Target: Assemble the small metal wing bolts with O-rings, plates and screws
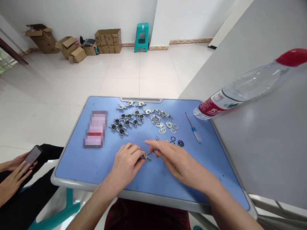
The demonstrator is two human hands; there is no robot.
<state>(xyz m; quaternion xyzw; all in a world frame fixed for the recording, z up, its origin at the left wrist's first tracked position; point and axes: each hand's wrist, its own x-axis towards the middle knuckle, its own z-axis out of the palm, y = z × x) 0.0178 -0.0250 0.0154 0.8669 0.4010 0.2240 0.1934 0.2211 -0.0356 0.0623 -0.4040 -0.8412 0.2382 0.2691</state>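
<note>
My left hand (129, 160) is closed around a small metal valve body (145, 156) with pipe stubs, keeping it just above or on the blue table. The fingers of my right hand (171, 156) pinch a small screwdriver (150, 154), whose thin shaft points left at the valve body; my fingers mostly hide its handle. Beyond my hands lie several similar valve bodies with black round inserts (127, 122). To their right are metal levers (163, 113), flat oval plates (169, 125) and black rubber rings (180, 143). Tiny parts (157, 138) sit partly behind my right hand.
A second screwdriver (193, 127) and a tall water bottle (223, 99) are at the table's right. A pixelated flat object (96, 129) lies on the left. Beside the table, another person's hands (18, 172) hold a phone. Boxes (107, 41) and a stool (142, 37) stand by the wall.
</note>
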